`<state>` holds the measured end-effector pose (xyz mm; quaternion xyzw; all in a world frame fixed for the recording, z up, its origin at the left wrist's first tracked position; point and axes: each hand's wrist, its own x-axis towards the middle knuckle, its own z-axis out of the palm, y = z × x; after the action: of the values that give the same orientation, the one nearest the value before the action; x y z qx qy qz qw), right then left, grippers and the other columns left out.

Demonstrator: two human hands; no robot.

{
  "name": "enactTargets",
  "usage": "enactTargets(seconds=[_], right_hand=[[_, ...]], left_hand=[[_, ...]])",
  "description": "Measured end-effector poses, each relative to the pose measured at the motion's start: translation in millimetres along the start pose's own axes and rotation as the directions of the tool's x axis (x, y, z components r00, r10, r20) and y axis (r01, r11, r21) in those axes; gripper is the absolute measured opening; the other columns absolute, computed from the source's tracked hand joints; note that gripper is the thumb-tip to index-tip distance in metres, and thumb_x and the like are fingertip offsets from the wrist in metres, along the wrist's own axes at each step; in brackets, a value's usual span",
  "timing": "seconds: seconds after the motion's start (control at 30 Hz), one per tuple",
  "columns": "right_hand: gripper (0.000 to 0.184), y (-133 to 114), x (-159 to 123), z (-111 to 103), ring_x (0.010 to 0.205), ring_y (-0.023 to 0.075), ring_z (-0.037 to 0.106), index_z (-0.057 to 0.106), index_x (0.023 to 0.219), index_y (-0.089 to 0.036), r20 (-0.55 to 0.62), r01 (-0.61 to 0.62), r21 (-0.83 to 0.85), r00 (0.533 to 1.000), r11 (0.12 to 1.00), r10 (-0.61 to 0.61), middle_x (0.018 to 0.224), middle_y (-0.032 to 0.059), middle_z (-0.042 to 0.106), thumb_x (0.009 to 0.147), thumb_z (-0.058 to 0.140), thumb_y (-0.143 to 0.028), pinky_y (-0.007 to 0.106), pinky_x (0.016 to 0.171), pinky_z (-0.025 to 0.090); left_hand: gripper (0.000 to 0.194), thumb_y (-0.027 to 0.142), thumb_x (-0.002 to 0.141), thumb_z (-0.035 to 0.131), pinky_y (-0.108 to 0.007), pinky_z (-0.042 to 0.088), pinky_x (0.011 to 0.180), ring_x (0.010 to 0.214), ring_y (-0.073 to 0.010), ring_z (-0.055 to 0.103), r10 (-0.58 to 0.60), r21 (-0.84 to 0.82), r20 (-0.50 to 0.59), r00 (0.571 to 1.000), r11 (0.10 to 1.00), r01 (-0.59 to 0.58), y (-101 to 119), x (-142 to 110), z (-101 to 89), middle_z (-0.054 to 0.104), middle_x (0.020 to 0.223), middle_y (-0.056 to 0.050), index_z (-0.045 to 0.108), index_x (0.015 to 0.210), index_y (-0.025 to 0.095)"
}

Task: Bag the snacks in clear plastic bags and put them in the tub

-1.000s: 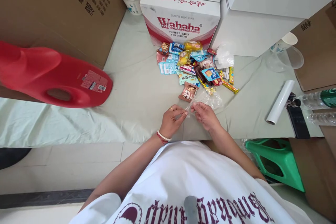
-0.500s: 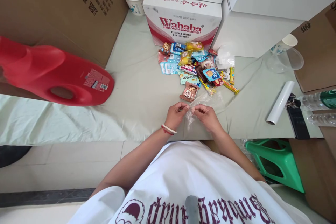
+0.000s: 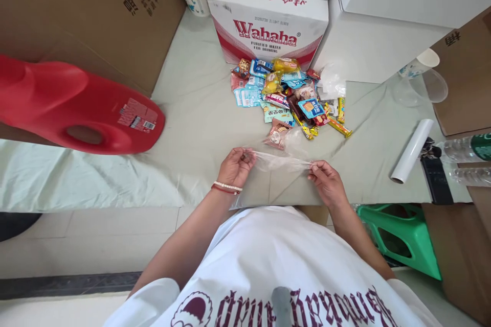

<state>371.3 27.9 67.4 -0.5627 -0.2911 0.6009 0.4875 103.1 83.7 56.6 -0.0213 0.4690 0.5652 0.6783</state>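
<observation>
A clear plastic bag (image 3: 282, 161) is stretched sideways between my two hands, above the front of the table. My left hand (image 3: 236, 166) pinches its left end, and my right hand (image 3: 326, 180) pinches the right end. Just beyond the bag lies a brown snack packet (image 3: 278, 134), partly seen through the film. Behind that spreads a heap of wrapped snacks (image 3: 289, 97) in blue, yellow, red and green wrappers.
A white and red Wahaha carton (image 3: 268, 30) stands behind the snacks. On the left lies a red jug (image 3: 95, 107). To the right are a white roll (image 3: 412, 150), a black phone-like object (image 3: 436, 180), plastic bottles (image 3: 466, 148) and a paper cup (image 3: 420, 63). A green stool (image 3: 402, 237) sits below.
My hands have moved apart, the left one leftward and the right one rightward. The plastic bag between them has gone from bunched to pulled out wide.
</observation>
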Motion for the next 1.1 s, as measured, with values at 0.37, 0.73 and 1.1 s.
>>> enactTargets(seconds=[0.37,0.73,1.1], right_hand=[[0.068,-19,6,-28,0.108,0.0216,0.065,0.053,0.13,-0.03,0.085,0.015,-0.239,0.996,0.971,0.006,0.121,0.0054,0.065,0.071,0.084,-0.044,0.035,0.087,0.055],[0.037,4,9,-3,0.046,0.0134,0.039,0.061,0.088,-0.023,-0.106,-0.068,-0.415,0.994,0.907,0.026,0.053,-0.0066,0.049,0.078,0.071,-0.058,0.027,0.046,0.03],[0.033,-22,15,-71,0.058,0.018,0.053,0.07,0.08,-0.022,0.043,0.065,-0.763,0.998,0.643,-0.05,0.065,0.0011,0.063,0.078,0.065,-0.055,0.029,0.056,0.041]], left_hand=[[0.041,0.017,0.058,0.068,-0.02,0.038,0.052,0.061,-0.0079,0.047,0.029,0.359,0.233,0.972,0.926,-0.114,-7,-15,3.3,0.061,0.088,-0.001,0.068,0.099,0.017],[0.041,0.038,0.079,0.071,-0.052,0.043,0.102,0.113,-0.0311,0.055,0.731,0.925,0.247,0.636,0.018,-0.38,-18,-19,-35.0,0.059,0.113,-0.014,0.058,0.113,0.019],[0.045,0.018,0.097,0.04,-0.061,0.022,0.122,0.14,-0.0288,0.05,-0.008,0.503,0.788,0.616,-0.569,-0.651,-10,-3,-27.4,0.05,0.155,-0.017,0.056,0.14,0.02]])
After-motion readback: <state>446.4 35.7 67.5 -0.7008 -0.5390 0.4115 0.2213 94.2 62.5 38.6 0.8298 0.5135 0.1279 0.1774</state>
